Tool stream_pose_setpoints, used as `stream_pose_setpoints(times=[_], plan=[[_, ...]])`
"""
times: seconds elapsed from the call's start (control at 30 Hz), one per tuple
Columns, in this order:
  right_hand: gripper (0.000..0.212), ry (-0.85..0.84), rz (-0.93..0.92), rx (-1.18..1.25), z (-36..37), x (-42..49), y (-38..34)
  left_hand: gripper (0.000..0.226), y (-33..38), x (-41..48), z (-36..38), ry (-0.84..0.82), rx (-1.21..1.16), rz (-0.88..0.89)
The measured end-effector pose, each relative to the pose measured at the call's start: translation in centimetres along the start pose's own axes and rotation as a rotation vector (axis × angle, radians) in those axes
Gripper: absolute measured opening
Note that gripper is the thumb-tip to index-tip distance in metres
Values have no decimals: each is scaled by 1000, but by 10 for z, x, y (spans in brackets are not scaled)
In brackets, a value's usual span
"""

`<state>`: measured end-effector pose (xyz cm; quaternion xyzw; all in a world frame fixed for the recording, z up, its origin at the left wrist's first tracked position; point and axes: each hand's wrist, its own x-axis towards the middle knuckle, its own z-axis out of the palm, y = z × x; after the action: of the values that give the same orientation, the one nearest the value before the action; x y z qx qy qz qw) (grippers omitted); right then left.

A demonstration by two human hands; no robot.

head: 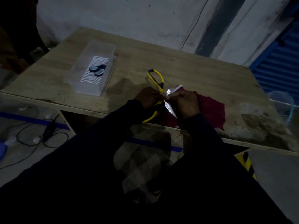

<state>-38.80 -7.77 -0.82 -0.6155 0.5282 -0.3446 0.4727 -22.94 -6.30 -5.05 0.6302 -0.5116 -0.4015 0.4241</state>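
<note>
Dark sleeves [97,151]; left hand [148,98], right hand [186,103] both grip yellow scissors [161,84] above red cloth [210,110]; worn wooden table [194,70], stained wall [129,16].

My clothing
Plain near-black left sleeve [90,143] at seven o'clock meets my left hand [148,98]; right sleeve [215,159] at five meets my right hand [186,105].

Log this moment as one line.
left hand: grips yellow-handled steel scissors | right hand: holds one blade | scissors: spread wide above dark red cloth | surface: wooden table
</note>
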Motion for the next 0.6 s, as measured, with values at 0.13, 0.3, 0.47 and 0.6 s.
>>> stream_pose_setpoints(times=[0.13,0.3,0.47,0.6], plan=[[24,-1,40,198,15,8,1,25,-3,-4,-4,115,-221,3],[10,-114,71,163,-7,-2,25,21,0,-5,-5,0,147,97],[14,-130,28,6,-23,-13,29,39,-6,-5,-2,23,135,124],[18,-156,18,-118,-34,-28,30,33,-7,-4,-1,-20,153,116]])
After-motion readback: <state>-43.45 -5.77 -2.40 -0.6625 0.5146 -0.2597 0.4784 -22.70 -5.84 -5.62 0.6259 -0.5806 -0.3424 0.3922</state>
